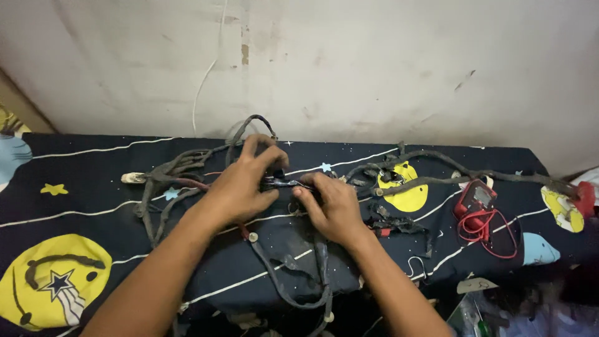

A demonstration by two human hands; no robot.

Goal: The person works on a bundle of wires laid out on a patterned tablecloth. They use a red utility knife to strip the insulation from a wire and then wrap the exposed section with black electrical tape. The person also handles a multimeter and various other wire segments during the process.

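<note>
**Both hands on the harness, centre of the cloth**

Forearms first, closest to the lens, rising from the bottom edge and converging mid-frame; between them, loops of black taped cable [293, 274] sagging toward the near edge of the dark star-patterned cloth [93, 181]; beyond that, left hand [243, 184] curled over the top of the wiring harness [187, 171], fingers bent and closed round a dark bundle, thumb tucked in toward the middle; right hand [334, 206] just beside it, fingertips pressed together and pinching the same short stretch of taped wire [286, 183] from the other side; hands nearly touching, thumbs facing each other; exactly what sits between the fingertips too dark to tell.

Harness sprawled across the middle of the cloth; one tangle of grey and black branches off to the left of the left hand, ending in a pale connector [132, 178]; another branch running right, over a yellow moon print [409, 196] and on toward the far right edge.

Well apart on the right: red multimeter [479, 198] lying flat, red test leads [493, 234] coiled just beside and below it.

Behind it all, scuffed pale wall [374, 62], thin white cord [206, 81] hanging down it.
</note>
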